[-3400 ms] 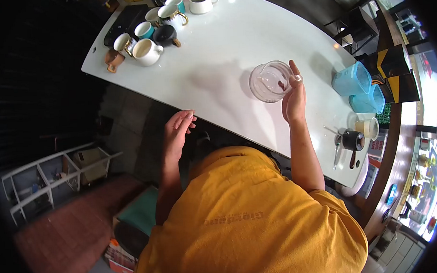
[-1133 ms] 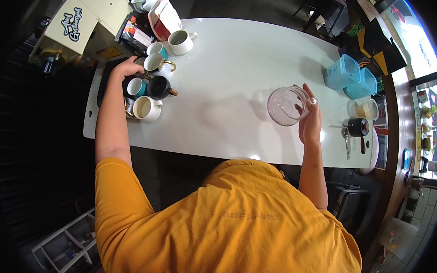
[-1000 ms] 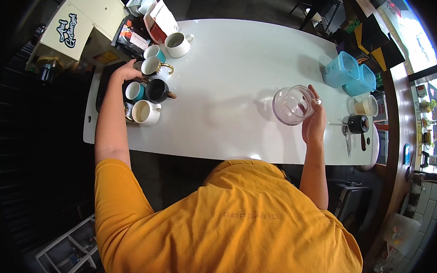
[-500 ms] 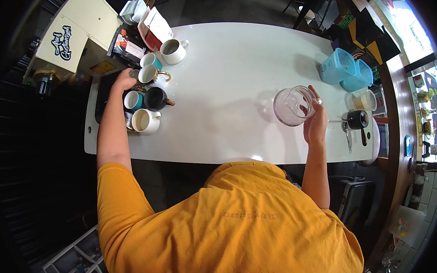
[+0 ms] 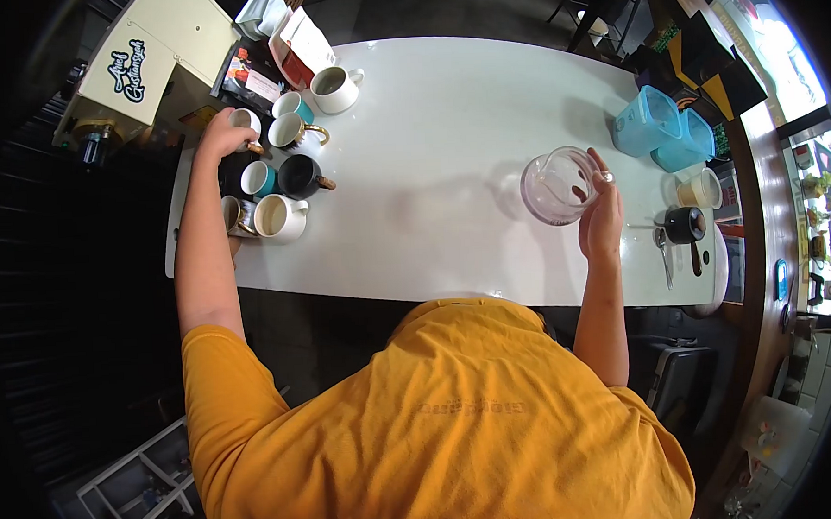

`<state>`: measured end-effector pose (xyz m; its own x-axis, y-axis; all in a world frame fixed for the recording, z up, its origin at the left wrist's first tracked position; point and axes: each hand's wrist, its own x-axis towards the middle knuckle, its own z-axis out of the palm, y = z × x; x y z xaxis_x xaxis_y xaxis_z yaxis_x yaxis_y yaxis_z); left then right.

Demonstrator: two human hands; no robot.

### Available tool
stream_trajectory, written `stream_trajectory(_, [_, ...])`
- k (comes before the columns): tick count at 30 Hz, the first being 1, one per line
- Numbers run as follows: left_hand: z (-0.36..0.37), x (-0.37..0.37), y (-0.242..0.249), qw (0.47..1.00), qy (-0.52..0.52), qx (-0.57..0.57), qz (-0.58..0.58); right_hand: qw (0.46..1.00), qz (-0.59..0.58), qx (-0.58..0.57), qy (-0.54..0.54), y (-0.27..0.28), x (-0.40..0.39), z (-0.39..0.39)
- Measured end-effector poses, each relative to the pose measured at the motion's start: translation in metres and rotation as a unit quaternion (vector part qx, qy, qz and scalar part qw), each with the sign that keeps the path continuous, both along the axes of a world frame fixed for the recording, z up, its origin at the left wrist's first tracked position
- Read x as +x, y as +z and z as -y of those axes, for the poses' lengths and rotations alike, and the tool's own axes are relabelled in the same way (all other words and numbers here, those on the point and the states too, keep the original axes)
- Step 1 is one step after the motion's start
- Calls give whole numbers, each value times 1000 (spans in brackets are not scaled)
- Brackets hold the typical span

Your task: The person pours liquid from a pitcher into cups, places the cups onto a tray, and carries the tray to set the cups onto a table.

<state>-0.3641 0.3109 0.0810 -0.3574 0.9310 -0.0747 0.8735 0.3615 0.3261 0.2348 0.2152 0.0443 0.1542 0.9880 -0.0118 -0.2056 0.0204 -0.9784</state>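
At the table's left end, my left hand (image 5: 223, 136) is closed around a white mug (image 5: 246, 121) with a brownish handle, next to a cluster of cups. In that cluster are a white cup with a gold handle (image 5: 289, 133), a black mug (image 5: 298, 176), a teal cup (image 5: 258, 179), a white mug (image 5: 280, 219) and a patterned cup (image 5: 235, 214). Another teal cup (image 5: 292, 106) stands farther back. On the right, my right hand (image 5: 603, 216) grips a clear glass carafe (image 5: 548, 193) from its side, fingers showing through the glass.
Behind the cups are a white mug (image 5: 336, 90), packets (image 5: 302, 49) and a cream machine (image 5: 161, 48). Blue plastic containers (image 5: 648, 122), a plastic cup (image 5: 700, 190), a small black pot (image 5: 684, 225) and a spoon (image 5: 664, 258) line the right side of the white table (image 5: 429, 148).
My left hand has moved away from me and slightly left, bringing the white mug into clearer view. My right hand keeps its grip on the carafe, almost unmoved.
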Motion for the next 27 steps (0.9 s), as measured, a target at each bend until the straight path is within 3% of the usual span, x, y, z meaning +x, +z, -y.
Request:
stream_trajectory(7, [29, 73, 64, 993, -21, 59, -101, 999, -8, 14, 35, 1, -3, 1])
stream_trajectory(11, [54, 136, 83, 987, -91, 121, -48, 1000, -11, 9, 22, -9, 9, 1])
stream_trajectory(18, [80, 242, 44, 964, -229, 119, 61, 1000, 11, -5, -1, -16, 12, 9])
stream_trajectory(27, [106, 320, -27, 963, -252, 23, 89, 999, 35, -16, -12, -38, 30, 11])
